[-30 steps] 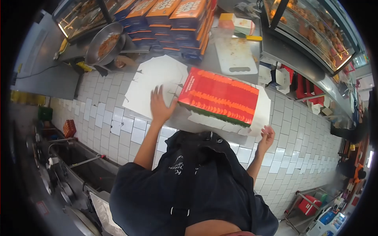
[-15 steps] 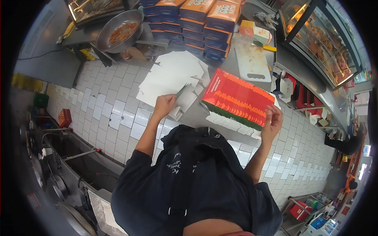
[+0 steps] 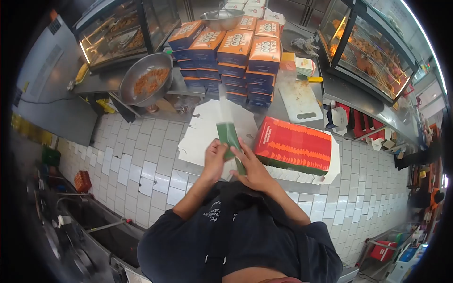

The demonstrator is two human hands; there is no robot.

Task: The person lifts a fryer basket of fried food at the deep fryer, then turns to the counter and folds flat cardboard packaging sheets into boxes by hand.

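In front of my chest a green-and-white cardboard box blank [image 3: 228,133] is held up, seen nearly edge-on. My left hand [image 3: 215,159] is closed on its left side. On the other side my right hand [image 3: 251,165] grips it with the fingers along the panel. Behind it, white box blanks [image 3: 196,137] with cut flaps lie on the metal counter. Just right of my right hand sits a stack of red printed box blanks [image 3: 295,145], with white ones showing under it.
Orange-and-blue boxes [image 3: 234,45] are piled at the back, with a metal bowl [image 3: 222,20] on top. A larger bowl of brown food bits [image 3: 150,81] stands left. A white cutting board [image 3: 300,101] and a yellow-handled knife [image 3: 315,79] lie right, near a glass food display [image 3: 370,56].
My right hand has left the red stack and come over to my left. Both hands now grip the green-and-white box blank, raised in front of me. The camera view has tilted up.
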